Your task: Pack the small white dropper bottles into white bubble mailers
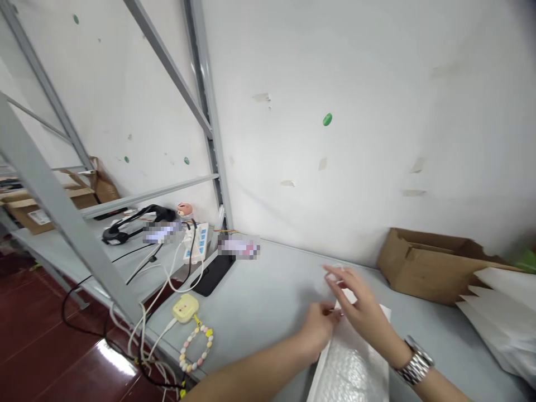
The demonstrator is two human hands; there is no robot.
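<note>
A white bubble mailer [355, 365] lies on the grey table [268, 285] in front of me. My left hand [318, 329] pinches the mailer's top left corner, its fingers closed on the edge. My right hand [362, 307], with a metal watch on its wrist, rests over the mailer's top end; its fingers are stretched forward and hold a small pale thing that I cannot make out, blurred by motion.
An open cardboard box [422, 262] stands at the back right beside a stack of white mailers [502, 312]. At the left lie a yellow charger with a bead strap [186, 310], a black phone [213, 273], a power strip [199, 243], cables and grey shelf posts [62, 212].
</note>
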